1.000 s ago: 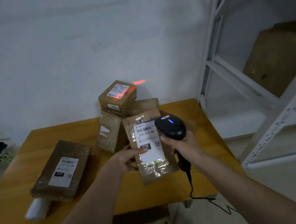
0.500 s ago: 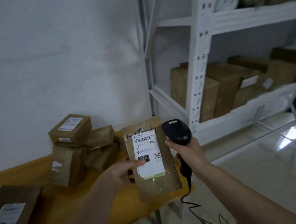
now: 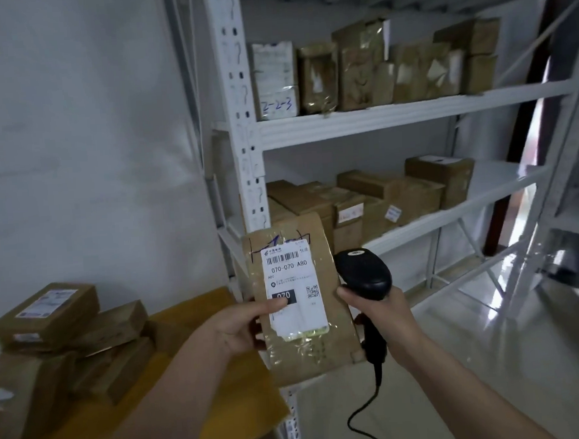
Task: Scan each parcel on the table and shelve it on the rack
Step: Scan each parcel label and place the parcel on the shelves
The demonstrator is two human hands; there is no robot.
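My left hand point(image 3: 237, 326) grips a flat brown parcel point(image 3: 329, 345) by its left edge, thumb on the white label reading 070-070 A80. The parcel is held upright in front of the white rack point(image 3: 243, 154). My right hand point(image 3: 378, 312) grips a black barcode scanner point(image 3: 362, 274) just right of the parcel, its cable hanging down. Several more brown parcels point(image 3: 51, 335) are piled on the yellow wooden table point(image 3: 205, 411) at lower left.
The rack's upper shelf point(image 3: 410, 115) holds several taped parcels standing in a row. The middle shelf point(image 3: 450, 213) holds several brown boxes, with bare room at its right end. A white wall is on the left, a shiny floor at right.
My view has swung right and up from the table to the rack. Both hands keep their grip; the parcel and scanner have moved with me toward the shelves.
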